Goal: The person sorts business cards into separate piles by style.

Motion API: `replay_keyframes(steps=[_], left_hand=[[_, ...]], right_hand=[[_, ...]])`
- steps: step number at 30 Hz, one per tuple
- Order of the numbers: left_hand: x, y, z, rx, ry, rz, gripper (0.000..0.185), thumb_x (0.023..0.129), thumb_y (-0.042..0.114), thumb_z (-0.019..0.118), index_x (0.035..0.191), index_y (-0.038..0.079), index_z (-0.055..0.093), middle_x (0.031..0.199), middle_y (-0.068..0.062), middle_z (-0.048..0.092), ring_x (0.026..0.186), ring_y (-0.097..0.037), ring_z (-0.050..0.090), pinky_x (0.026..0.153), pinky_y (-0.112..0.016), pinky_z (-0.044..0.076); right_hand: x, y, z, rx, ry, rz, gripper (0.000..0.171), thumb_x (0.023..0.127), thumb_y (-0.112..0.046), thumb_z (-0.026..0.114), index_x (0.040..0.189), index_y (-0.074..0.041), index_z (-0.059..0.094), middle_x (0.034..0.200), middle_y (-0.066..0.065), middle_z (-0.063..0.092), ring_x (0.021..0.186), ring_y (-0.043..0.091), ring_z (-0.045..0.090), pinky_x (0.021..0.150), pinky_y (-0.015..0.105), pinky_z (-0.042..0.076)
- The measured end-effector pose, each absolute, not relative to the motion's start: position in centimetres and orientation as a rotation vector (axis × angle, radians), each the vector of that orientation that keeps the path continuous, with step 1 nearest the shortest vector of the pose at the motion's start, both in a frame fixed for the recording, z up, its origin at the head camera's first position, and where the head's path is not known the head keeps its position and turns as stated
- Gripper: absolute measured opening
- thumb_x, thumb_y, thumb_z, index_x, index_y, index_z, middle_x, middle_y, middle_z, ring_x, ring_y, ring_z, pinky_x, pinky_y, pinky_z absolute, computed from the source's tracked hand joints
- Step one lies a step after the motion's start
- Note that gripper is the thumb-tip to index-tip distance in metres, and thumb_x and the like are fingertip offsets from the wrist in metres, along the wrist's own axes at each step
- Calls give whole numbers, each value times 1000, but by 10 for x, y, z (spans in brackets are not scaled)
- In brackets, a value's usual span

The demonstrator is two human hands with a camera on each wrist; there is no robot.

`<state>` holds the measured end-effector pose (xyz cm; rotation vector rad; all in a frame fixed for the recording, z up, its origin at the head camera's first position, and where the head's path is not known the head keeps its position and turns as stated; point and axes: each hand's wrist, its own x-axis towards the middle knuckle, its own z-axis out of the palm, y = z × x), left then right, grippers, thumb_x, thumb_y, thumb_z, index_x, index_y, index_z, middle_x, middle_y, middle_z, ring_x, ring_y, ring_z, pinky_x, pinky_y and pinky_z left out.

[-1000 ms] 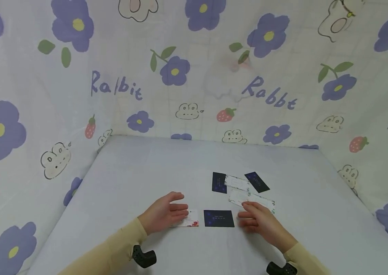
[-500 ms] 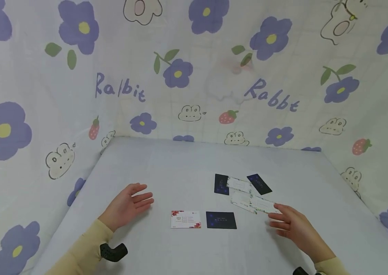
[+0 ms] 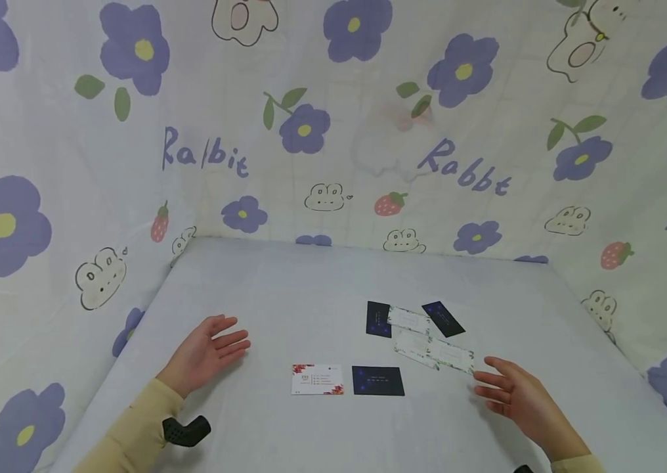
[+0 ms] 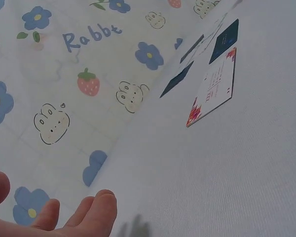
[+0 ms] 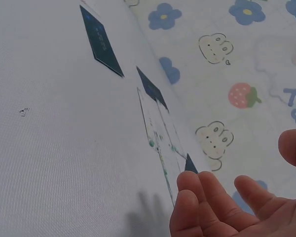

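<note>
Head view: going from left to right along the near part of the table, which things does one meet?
Left hand → white card with red flowers → dark blue card → right hand.

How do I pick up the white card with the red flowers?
The white card with red flowers lies flat on the table, so there is no raised edge to grab. Probably come from its free left side, the left hand side, and pinch that short edge; the dark card crowds the right.
</note>
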<state>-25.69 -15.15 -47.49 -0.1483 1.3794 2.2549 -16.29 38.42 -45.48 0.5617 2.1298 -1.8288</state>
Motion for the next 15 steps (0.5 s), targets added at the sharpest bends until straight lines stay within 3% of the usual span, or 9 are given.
replay_keyframes(steps=[15], left_hand=[[-261, -142, -477, -139, 1414, 2238, 67, 111, 41, 27, 162, 2, 9, 166, -31, 17, 156, -42, 23, 127, -45, 24]], right_hand=[[-162, 379, -458, 541, 2117, -1856, 74, 109, -49, 35, 161, -1, 14, 114, -9, 72, 92, 6, 70, 81, 28, 55]])
